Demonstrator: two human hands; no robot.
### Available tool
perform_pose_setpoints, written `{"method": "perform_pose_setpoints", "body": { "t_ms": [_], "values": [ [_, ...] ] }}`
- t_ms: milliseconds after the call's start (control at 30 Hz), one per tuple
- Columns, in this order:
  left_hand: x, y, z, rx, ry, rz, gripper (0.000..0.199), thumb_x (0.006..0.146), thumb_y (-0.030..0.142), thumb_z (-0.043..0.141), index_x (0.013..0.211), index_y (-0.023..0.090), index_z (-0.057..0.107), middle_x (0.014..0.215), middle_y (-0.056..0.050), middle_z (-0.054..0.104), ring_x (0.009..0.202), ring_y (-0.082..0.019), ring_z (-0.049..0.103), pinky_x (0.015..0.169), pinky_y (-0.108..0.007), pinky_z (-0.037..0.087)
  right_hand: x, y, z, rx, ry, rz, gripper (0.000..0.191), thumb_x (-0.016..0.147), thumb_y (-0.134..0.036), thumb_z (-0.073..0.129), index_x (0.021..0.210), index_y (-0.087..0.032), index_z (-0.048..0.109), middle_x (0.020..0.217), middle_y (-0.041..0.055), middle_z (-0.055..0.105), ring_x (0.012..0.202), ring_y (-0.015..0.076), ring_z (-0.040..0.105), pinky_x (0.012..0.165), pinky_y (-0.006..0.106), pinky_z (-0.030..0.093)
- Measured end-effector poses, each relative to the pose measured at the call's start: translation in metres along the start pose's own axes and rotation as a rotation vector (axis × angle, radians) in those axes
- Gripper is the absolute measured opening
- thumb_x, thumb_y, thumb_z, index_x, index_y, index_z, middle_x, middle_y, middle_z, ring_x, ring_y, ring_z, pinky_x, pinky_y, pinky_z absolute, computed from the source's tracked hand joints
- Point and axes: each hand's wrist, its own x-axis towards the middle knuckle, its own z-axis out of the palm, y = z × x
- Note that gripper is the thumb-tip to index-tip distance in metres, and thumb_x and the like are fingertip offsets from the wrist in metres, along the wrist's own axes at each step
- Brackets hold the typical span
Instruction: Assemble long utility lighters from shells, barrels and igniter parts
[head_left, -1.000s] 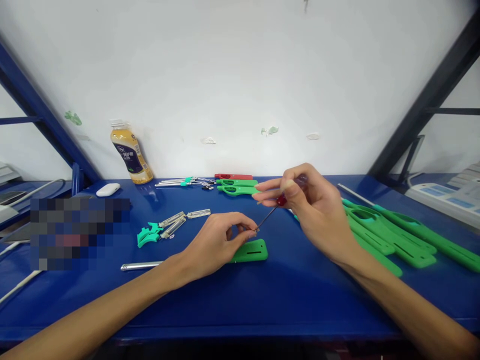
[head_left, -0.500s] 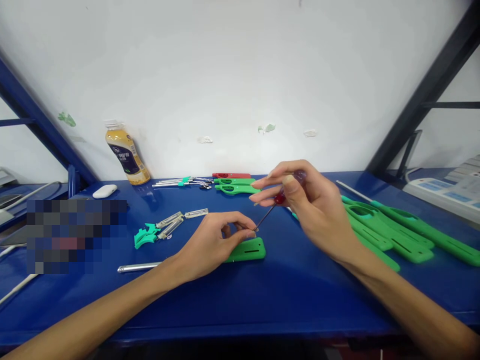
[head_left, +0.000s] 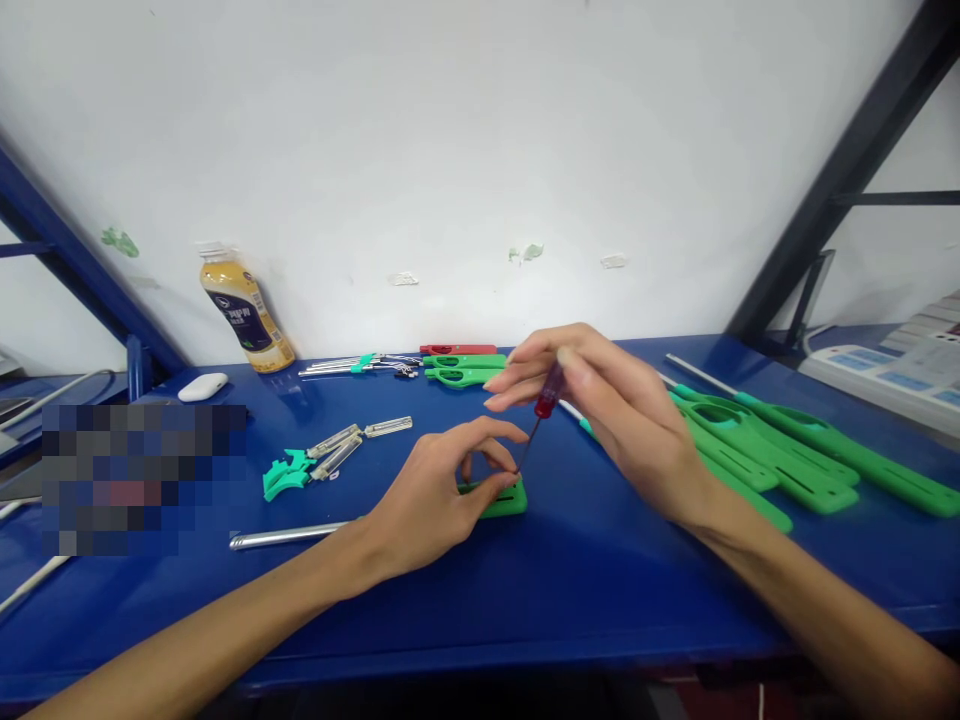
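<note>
Swung more upright since the earlier frame, the screwdriver (head_left: 547, 402) gripped in my right hand (head_left: 637, 425) is being aligned by my curled left hand (head_left: 431, 500) (holding what, I can't tell) at the near-centre green casing (head_left: 510, 502), calling for steadiness.

I see a glossy, smooth blue surface (head_left: 570, 580), matt green plastic casings (head_left: 810, 480), and a shiny metal tube (head_left: 285, 536).

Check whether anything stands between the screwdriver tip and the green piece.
The left hand does, partly: its fingertips are at the tip of the screwdriver, by the end of the green piece. Nothing else visible does.
</note>
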Motion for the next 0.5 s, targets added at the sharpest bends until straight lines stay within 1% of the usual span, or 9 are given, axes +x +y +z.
{"method": "perform_pose_setpoints", "body": {
  "t_ms": [33, 133, 300, 500],
  "values": [
    [0.0, 0.0, 0.001, 0.012, 0.001, 0.004, 0.031, 0.095, 0.012, 0.072, 0.121, 0.028, 0.066, 0.09, 0.008, 0.077, 0.078, -0.011, 0.066, 0.073, -0.024, 0.048, -0.001, -0.001, -0.001, -0.003, -0.02, -0.001, 0.025, 0.114, -0.035, 0.044, 0.122, -0.029, 0.067, 0.123, 0.0018, 0.073, 0.107, 0.0173, 0.076, 0.098, 0.035, 0.061],
    [0.001, 0.0, 0.004, 0.033, -0.005, 0.019, 0.032, 0.094, 0.01, 0.072, 0.121, 0.028, 0.067, 0.09, 0.008, 0.078, 0.077, -0.011, 0.068, 0.074, -0.023, 0.048, -0.002, -0.001, -0.003, -0.026, -0.047, -0.001, 0.024, 0.114, -0.032, 0.044, 0.123, -0.029, 0.067, 0.122, 0.0012, 0.073, 0.106, 0.016, 0.076, 0.096, 0.033, 0.061],
    [0.001, -0.005, 0.007, 0.053, -0.022, 0.036, 0.034, 0.093, 0.005, 0.071, 0.119, 0.026, 0.067, 0.089, 0.008, 0.077, 0.074, -0.009, 0.067, 0.07, -0.02, 0.049, -0.001, 0.004, -0.001, -0.057, -0.085, 0.0, 0.024, 0.114, -0.03, 0.045, 0.124, -0.024, 0.066, 0.12, 0.0025, 0.073, 0.107, 0.0149, 0.075, 0.094, 0.029, 0.06],
    [-0.001, -0.01, 0.007, 0.101, -0.035, 0.054, 0.035, 0.094, 0.005, 0.07, 0.12, 0.027, 0.067, 0.092, 0.008, 0.075, 0.077, -0.01, 0.067, 0.075, -0.021, 0.05, 0.0, 0.008, -0.002, -0.119, -0.057, 0.031, 0.025, 0.113, -0.031, 0.047, 0.125, -0.024, 0.068, 0.118, 0.0014, 0.074, 0.101, 0.0129, 0.075, 0.089, 0.027, 0.06]
  ]
}}
